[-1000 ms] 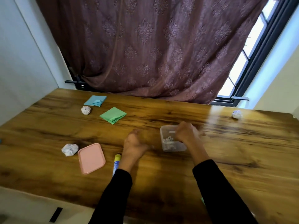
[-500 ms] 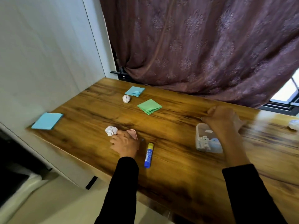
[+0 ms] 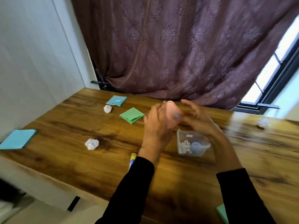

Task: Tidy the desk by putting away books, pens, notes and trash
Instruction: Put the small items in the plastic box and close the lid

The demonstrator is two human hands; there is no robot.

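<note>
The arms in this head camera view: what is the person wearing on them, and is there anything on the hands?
Both arms are covered by long, plain black sleeves that end at the wrists. The left hand and right hand are bare: no gloves, and no rings, watch or markings that this blurred picture shows.

A patterned maroon curtain (image 3: 178,49) hung behind the wooden surface (image 3: 68,156). A black-framed window (image 3: 273,75) stood at right, and a white wall (image 3: 32,59) at left.
</note>
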